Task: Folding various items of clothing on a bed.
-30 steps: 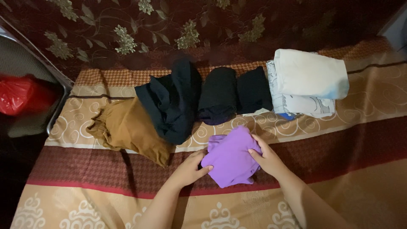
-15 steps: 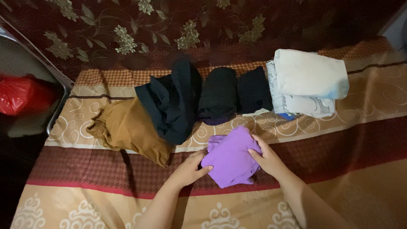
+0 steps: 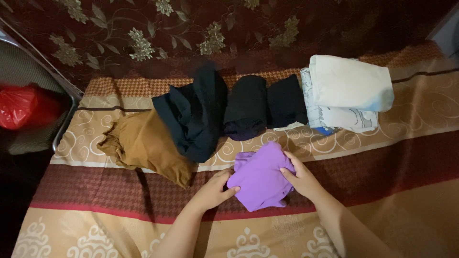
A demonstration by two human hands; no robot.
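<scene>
A bed point(image 3: 382, 157) covered in a tan and maroon patterned sheet carries a row of folded clothes: white cloth stack point(image 3: 349, 91), black garments point(image 3: 224, 110), brown garment point(image 3: 148, 143). Just below them lies a small folded purple cloth point(image 3: 260, 177), its long axis tilted toward the upper right, with bare sheet below it. The left hand point(image 3: 213, 191) and right hand point(image 3: 301, 179) press its two sides, fingers point(image 3: 287, 169) curled onto the fabric.

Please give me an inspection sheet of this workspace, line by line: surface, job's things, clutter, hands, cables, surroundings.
Surface: patterned bedspread with tan and red bands.
Job's things: folded purple garment, lying on the red band.
Clutter: brown garment, loose dark garment, two dark folded pieces, white folded stack.
Hands: left hand and right hand both press the purple garment's edges.
Cables: nothing seen.
Surroundings: floral dark-red cloth behind; red bag at left.
</scene>
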